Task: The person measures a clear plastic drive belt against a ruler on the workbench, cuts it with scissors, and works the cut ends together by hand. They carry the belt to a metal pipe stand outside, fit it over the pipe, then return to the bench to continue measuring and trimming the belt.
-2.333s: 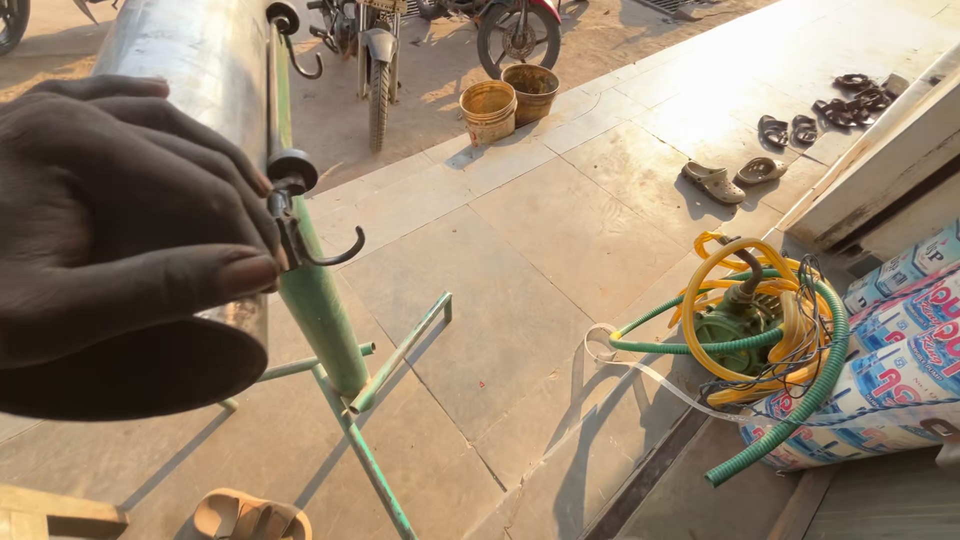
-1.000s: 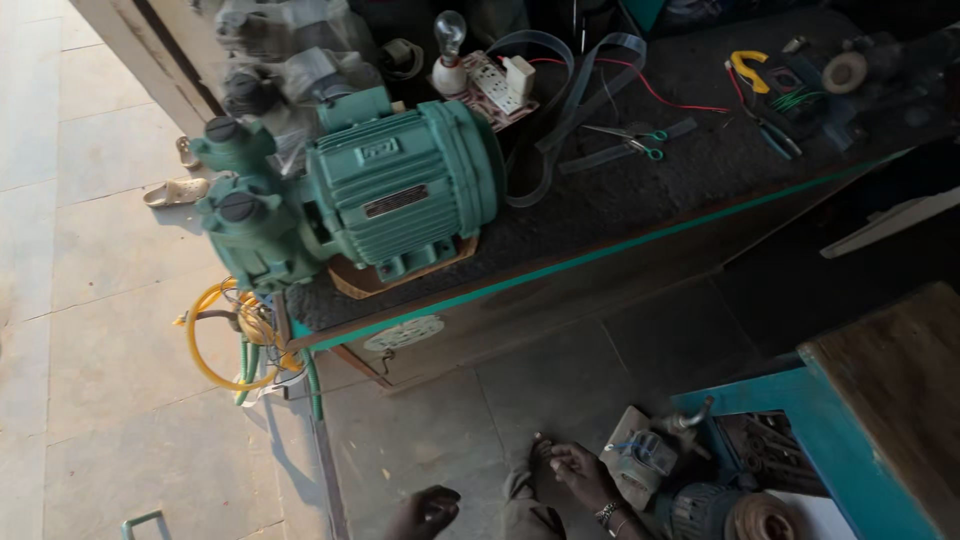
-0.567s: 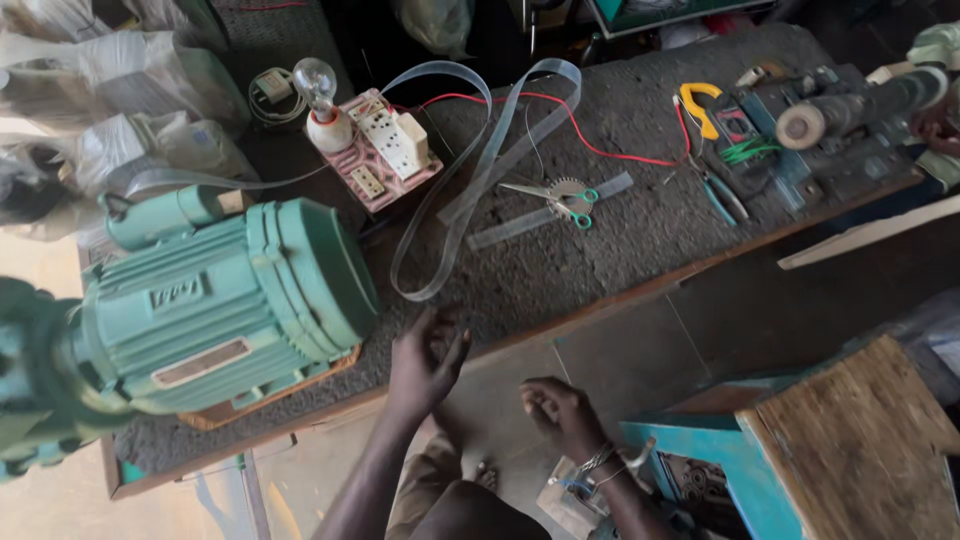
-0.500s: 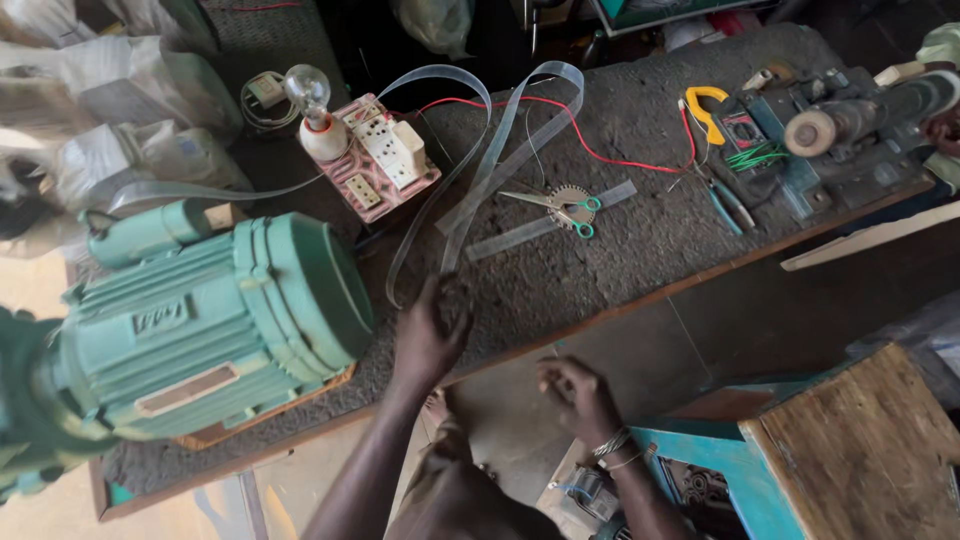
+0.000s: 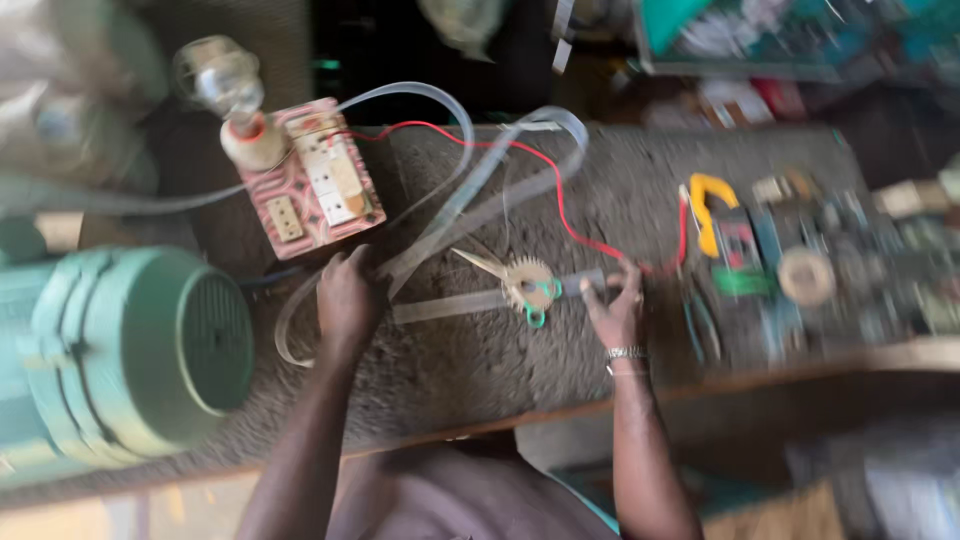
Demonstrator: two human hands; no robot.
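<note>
My left hand (image 5: 345, 298) rests on the grey workbench (image 5: 470, 370) with its fingers closed over a bend of the looped clear plastic strip (image 5: 470, 205). My right hand (image 5: 618, 305), with a metal wristband, pinches the right end of a flat clear strip (image 5: 455, 305) lying across the bench. Scissors with green handles (image 5: 520, 290) lie on that strip between my hands, under a small toothed disc. The view is blurred.
A pink socket board (image 5: 312, 192) with a glass bulb (image 5: 218, 78) stands at the back left, and a red wire (image 5: 560, 205) runs from it. A large teal motor (image 5: 120, 360) fills the left. A yellow clamp meter (image 5: 710, 205) and several tools lie at right.
The view swung from the paved floor to the workbench. Both my hands came up from below the bench edge onto its top; the left reached the looped strip, the right the flat strip's end.
</note>
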